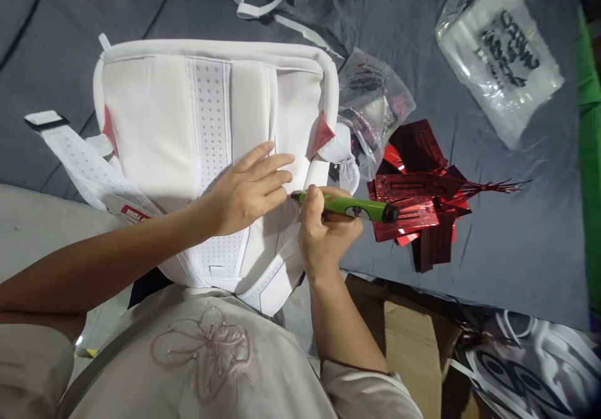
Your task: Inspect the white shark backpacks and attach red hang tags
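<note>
A white backpack [169,124] lies with its padded back panel up, its lower end against my body. It has perforated mesh strips and a red triangular patch on each side. My left hand [256,187] rests flat on the panel, fingers stretched toward its right side. In my right hand [328,225] is a green pen-shaped tool [359,207] with black ends, gripped between thumb and fingers. The tool's dark tip points left at the panel, close to my left fingertips. Whether the tip touches the fabric I cannot tell. One white shoulder strap [79,156] sticks out to the left.
Right of the backpack, a bundle of shiny red tags [422,187] lies on the grey table [516,231]. Clear plastic bags [375,93] and a printed plastic packet [502,62] are behind it. White straps [241,5] lie at the back. A cardboard box [410,350] stands below the table's front edge.
</note>
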Available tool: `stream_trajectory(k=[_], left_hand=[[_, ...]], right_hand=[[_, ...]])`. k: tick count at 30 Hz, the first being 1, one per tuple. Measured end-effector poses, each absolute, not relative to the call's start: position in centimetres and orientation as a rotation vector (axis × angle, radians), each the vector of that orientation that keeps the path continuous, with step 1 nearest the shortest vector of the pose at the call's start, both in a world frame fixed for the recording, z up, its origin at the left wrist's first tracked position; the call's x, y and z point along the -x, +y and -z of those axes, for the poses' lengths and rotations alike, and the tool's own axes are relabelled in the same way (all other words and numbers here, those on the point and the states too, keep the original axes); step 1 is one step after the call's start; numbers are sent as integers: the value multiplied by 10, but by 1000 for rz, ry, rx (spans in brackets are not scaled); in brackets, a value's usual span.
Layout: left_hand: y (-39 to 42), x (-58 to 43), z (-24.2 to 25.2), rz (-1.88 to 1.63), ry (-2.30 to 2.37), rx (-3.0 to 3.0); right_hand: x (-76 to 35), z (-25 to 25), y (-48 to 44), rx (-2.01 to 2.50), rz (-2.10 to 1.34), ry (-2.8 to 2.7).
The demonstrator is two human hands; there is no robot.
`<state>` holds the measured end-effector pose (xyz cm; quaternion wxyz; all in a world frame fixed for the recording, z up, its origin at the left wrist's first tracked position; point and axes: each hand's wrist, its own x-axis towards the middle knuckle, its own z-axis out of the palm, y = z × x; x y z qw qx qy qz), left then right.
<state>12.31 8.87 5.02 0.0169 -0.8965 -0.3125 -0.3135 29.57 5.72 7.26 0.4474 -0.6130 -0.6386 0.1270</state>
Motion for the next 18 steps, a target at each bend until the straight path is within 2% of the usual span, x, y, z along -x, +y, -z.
stream_trajectory(k=[10,18], left_hand=[[89,-123,-49,969,-1038,2873],[91,-126,-46,935,-992,2773]], right_hand=[[-300,-80,61,1541,-280,-1700],[-305,-71,51,1532,-408,-1512]])
